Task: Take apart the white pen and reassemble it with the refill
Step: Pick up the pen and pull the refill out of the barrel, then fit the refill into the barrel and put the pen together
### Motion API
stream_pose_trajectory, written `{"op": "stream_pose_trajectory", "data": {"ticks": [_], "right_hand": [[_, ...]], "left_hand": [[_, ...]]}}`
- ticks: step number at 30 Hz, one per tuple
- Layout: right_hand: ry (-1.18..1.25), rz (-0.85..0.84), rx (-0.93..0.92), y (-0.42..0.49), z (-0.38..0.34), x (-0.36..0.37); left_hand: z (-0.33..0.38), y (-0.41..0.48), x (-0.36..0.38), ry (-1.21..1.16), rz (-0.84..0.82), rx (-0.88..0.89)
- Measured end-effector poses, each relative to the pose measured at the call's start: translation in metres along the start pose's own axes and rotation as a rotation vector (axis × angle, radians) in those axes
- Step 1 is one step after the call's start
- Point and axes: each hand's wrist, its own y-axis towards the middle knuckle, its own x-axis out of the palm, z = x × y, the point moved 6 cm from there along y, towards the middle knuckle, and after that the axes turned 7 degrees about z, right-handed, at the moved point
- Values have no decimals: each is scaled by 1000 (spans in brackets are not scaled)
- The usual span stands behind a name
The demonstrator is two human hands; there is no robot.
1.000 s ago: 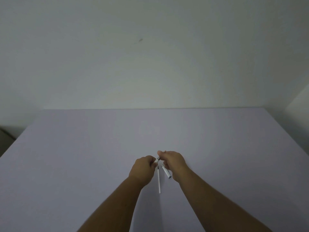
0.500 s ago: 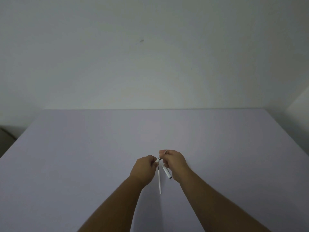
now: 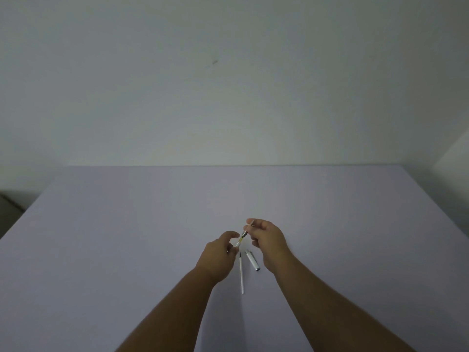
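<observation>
My left hand (image 3: 218,252) pinches the white pen barrel (image 3: 236,244) at its lower end. My right hand (image 3: 268,240) grips the pen's dark front section (image 3: 245,233), pulled a little away from the barrel so that a thin yellowish piece shows between them. The pen slants up to the right between both hands. On the table below lie a thin white refill (image 3: 241,273) with a dark tip, pointing away from me, and the white pen cap (image 3: 252,260) to its right.
A broad pale lilac table (image 3: 127,237) spans the view, with a plain wall behind it. A dark gap sits beyond the table's left edge.
My hands have moved apart. The front section has come away from the barrel, leaving a gap that was closed in the earlier frames. Refill and cap have not moved.
</observation>
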Motion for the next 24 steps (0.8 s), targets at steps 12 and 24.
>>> {"op": "stream_pose_trajectory", "data": {"ticks": [12,24], "right_hand": [[-253,230,-28,19,9,-31],[-986,103,-105,20,63,-33]], "left_hand": [[-24,-5,16,-57,-86,-121],[-43,-7,39,-60,-126,-164]]}}
